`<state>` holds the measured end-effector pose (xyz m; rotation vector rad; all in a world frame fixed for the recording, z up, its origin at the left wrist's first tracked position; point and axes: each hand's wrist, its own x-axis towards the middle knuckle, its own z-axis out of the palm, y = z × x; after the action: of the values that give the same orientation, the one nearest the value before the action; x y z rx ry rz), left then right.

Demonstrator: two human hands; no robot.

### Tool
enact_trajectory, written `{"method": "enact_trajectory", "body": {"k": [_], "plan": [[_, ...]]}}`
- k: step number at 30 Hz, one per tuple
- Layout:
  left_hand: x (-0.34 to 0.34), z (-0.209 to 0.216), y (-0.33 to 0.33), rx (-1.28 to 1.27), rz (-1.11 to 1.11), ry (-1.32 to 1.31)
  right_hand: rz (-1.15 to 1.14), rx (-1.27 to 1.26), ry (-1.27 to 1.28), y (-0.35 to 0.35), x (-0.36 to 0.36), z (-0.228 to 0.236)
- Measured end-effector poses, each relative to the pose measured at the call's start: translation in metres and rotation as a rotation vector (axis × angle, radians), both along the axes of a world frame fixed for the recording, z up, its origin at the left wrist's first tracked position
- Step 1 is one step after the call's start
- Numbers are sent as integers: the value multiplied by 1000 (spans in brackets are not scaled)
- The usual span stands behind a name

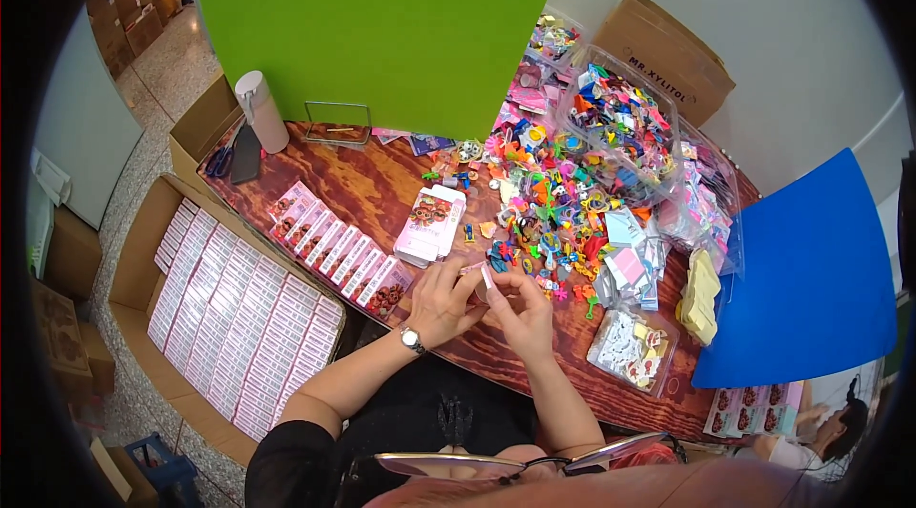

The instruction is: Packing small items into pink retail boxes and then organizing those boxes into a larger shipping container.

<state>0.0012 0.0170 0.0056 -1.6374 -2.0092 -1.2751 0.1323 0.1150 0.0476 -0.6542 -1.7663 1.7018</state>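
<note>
My left hand (442, 304), with a silver watch on its wrist, and my right hand (524, 317) meet over the near edge of the table. Between their closed fingers is a small pink-and-white piece (488, 277) that looks like folded card. The fingers cover most of it, so its kind is unclear. Just beyond my left hand lies a flat pink-and-white carton (429, 227) with its flaps out. To the left, several small pink boxes (336, 248) stand in a slanting row. A heap of colourful small plastic toys (549, 212) spreads beyond my right hand.
Clear plastic bins (620, 122) of trinkets stand at the back right. Near the right edge sit a tray of white pieces (628, 348) and a yellow bundle (699, 298). A bottle (261, 112) stands far left. Packed boxes fill a carton (134, 317). Green (372, 21) and blue (801, 269) panels flank the table.
</note>
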Motion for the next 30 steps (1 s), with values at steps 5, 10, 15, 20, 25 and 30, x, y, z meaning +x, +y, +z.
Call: {"method": "enact_trajectory", "body": {"k": [5, 10, 15, 20, 25, 30], "plan": [[0, -3, -2, 56, -14, -3, -118, 597, -142, -7, -1, 20], [3, 6, -4, -45, 26, 46, -140, 850, -187, -5, 0, 10], [5, -1, -7, -122, 68, 125, -124, 1005, -147, -2, 0, 7], [1, -5, -7, -152, 52, 96, 56, 702, -124, 8, 11, -4], [5, -7, -8, -135, 8, 70, 19, 562, -155, -1, 16, -15], [7, -9, -10, -182, -30, 81, -42, 715, -69, -6, 15, -22]]}}
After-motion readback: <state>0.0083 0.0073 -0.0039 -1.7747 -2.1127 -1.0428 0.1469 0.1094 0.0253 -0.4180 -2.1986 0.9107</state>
